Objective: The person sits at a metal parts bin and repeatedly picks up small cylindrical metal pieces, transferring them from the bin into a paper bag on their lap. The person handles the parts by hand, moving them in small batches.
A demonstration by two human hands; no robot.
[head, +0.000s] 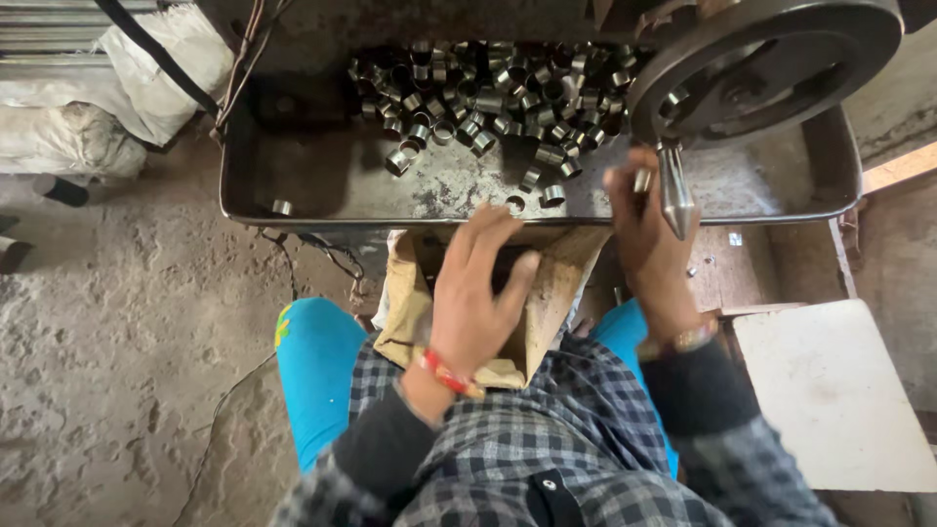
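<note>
Workshop floor, metal tray [293, 185] heaped with steel rings [488, 98]. Left hand [478, 293] open, fingers spread over sack [547, 293] mouth on lap. Right hand [639, 220] pinches one ring [642, 180] beside handwheel [761, 68].

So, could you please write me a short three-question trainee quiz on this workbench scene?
1. True or false: the short metal rings lie piled in the dark steel tray.
2. Which hand reaches into the brown paper bag: A left hand, B right hand?
3. What does the right hand grip?

Key: 1 true. 2 A. 3 The pointed metal handle of the round black handwheel.
</note>
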